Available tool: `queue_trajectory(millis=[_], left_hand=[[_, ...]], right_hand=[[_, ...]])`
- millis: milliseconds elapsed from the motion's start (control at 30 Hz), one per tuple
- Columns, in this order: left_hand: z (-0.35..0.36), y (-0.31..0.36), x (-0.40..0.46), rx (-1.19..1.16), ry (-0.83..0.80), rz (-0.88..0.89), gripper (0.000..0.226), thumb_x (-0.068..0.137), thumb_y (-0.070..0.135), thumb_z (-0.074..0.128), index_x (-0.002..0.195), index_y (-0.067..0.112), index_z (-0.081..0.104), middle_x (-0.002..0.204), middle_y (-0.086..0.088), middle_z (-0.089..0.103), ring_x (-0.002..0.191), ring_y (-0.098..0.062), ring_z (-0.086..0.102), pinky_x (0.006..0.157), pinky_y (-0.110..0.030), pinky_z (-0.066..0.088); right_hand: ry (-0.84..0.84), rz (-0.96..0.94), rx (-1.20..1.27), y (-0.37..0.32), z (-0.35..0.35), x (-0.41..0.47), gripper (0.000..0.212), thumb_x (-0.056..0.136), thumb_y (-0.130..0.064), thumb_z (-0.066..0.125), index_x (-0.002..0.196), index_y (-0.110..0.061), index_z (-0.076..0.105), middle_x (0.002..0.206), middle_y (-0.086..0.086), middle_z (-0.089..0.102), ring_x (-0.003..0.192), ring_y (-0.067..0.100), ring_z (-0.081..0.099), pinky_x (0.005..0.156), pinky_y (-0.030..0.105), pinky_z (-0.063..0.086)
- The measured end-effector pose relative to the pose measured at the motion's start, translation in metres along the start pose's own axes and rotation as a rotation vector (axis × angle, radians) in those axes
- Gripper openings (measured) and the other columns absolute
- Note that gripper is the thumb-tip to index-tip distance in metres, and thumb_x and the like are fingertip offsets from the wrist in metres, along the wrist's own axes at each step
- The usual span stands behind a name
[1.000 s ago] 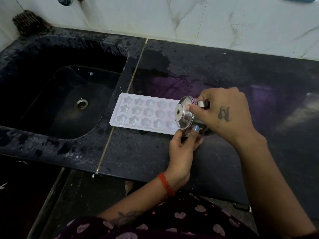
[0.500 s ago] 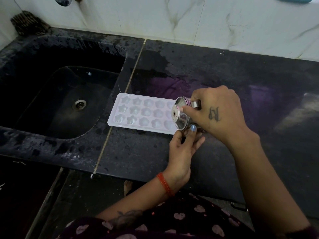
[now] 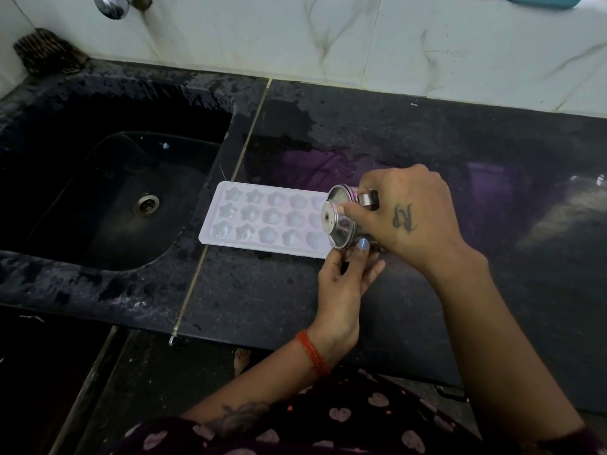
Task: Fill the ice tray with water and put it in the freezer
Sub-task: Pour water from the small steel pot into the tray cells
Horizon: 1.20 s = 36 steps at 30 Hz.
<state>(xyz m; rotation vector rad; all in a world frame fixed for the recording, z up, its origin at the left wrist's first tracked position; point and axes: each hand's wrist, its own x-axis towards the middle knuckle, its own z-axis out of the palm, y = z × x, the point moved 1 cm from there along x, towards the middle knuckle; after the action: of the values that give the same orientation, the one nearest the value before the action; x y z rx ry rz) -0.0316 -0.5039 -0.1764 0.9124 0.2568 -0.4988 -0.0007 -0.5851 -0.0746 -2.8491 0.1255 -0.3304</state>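
Two hands meet at the right end of a white plastic ice tray [image 3: 262,220] that lies flat on the black stone counter [image 3: 427,142], just right of the sink. The tray is a thin rectangle with three rows of moulded star and flower cavities; they glint as if wet, though whether each holds water is hard to tell. The right hand [image 3: 410,218] grips a small round steel cup [image 3: 340,221] by its looped handle, fingers curled round it, the cup tipped on its side above the tray's right end so that its shiny ridged base faces left. The left hand [image 3: 345,277] comes up from below, its thumb and fingers pinching the tray's near right corner, a blue-painted nail touching the cup's lower edge. A red thread band [image 3: 312,353] circles the left wrist.

The sink [image 3: 108,198] is a dark, glossy basin with a round metal drain [image 3: 146,203] at its bottom. A chrome tap [image 3: 111,4] hangs over it from the veined white marble wall [image 3: 328,37]. A coarse brown scrubber [image 3: 42,52] sits on the sink's far left corner.
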Motion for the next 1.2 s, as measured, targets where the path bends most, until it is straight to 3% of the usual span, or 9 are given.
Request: queue_trajectory(millis=[133,300,500,633,733,833,933,1100,1200], left_hand=[[0.002,0.001,-0.001,0.088,0.035,0.05,0.03,0.092,0.016,0.056,0.12,0.003,0.059,0.122,-0.015,0.064,0.107,-0.018,0.065,0.095,-0.03,0.052],[0.006,0.002,-0.001,0.144,0.032,0.093,0.029,0.092,0.012,0.058,0.12,0.004,0.059,0.116,-0.009,0.068,0.105,-0.013,0.066,0.093,-0.025,0.052],[0.01,-0.006,-0.001,0.138,-0.013,0.008,0.026,0.092,0.015,0.058,0.116,0.007,0.062,0.114,-0.008,0.068,0.109,-0.016,0.064,0.095,-0.028,0.052],[0.012,-0.01,0.0,0.103,-0.051,-0.051,0.016,0.092,0.015,0.057,0.105,0.011,0.064,0.102,-0.005,0.067,0.098,-0.013,0.063,0.092,-0.028,0.053],[0.011,-0.013,0.001,0.078,-0.06,-0.088,0.021,0.091,0.017,0.057,0.11,0.008,0.063,0.109,-0.011,0.065,0.104,-0.018,0.063,0.09,-0.027,0.054],[0.012,-0.015,0.003,0.02,-0.067,-0.13,0.024,0.092,0.016,0.056,0.113,0.006,0.061,0.113,-0.013,0.062,0.105,-0.021,0.062,0.091,-0.028,0.054],[0.015,-0.017,0.004,-0.037,-0.07,-0.15,0.021,0.093,0.012,0.054,0.112,0.006,0.06,0.109,-0.01,0.063,0.097,-0.018,0.063,0.088,-0.027,0.056],[0.017,-0.018,0.004,-0.088,-0.094,-0.163,0.016,0.095,0.011,0.051,0.105,0.012,0.063,0.098,-0.003,0.069,0.09,-0.013,0.067,0.08,-0.023,0.057],[0.017,-0.017,0.003,-0.1,-0.11,-0.161,0.016,0.095,0.012,0.051,0.105,0.013,0.063,0.094,0.0,0.071,0.088,-0.01,0.068,0.077,-0.021,0.056]], right_hand=[[0.023,0.054,0.102,0.013,0.0,-0.002,0.03,0.082,-0.045,0.061,0.063,-0.023,0.055,0.06,-0.004,0.057,0.061,0.016,0.054,0.052,0.026,0.034],[0.068,0.157,0.252,0.029,0.002,-0.007,0.032,0.078,-0.044,0.067,0.068,-0.014,0.067,0.061,0.001,0.064,0.06,0.016,0.06,0.057,0.03,0.045],[0.045,0.143,0.133,0.031,-0.002,-0.01,0.033,0.081,-0.044,0.064,0.065,-0.015,0.063,0.061,0.001,0.063,0.06,0.018,0.058,0.053,0.025,0.037],[-0.006,0.118,0.057,0.028,-0.006,-0.01,0.03,0.083,-0.044,0.062,0.065,-0.021,0.058,0.059,-0.004,0.054,0.061,0.018,0.052,0.051,0.025,0.028],[-0.029,0.087,0.029,0.025,-0.008,-0.009,0.031,0.083,-0.046,0.061,0.072,-0.017,0.062,0.065,0.0,0.059,0.064,0.02,0.055,0.059,0.026,0.031],[-0.046,0.058,-0.024,0.024,-0.007,-0.008,0.031,0.084,-0.044,0.06,0.071,-0.016,0.059,0.064,0.0,0.057,0.065,0.021,0.055,0.053,0.027,0.029],[-0.063,0.045,-0.037,0.024,-0.008,-0.007,0.03,0.084,-0.04,0.061,0.067,-0.017,0.055,0.059,-0.001,0.052,0.063,0.021,0.053,0.05,0.026,0.029],[-0.094,0.024,-0.063,0.023,-0.008,-0.005,0.031,0.085,-0.038,0.059,0.063,-0.025,0.042,0.056,-0.008,0.038,0.064,0.02,0.048,0.061,0.027,0.032],[-0.086,-0.009,-0.086,0.022,-0.009,-0.005,0.028,0.086,-0.04,0.057,0.068,-0.021,0.05,0.062,-0.003,0.046,0.066,0.022,0.05,0.061,0.029,0.034]])
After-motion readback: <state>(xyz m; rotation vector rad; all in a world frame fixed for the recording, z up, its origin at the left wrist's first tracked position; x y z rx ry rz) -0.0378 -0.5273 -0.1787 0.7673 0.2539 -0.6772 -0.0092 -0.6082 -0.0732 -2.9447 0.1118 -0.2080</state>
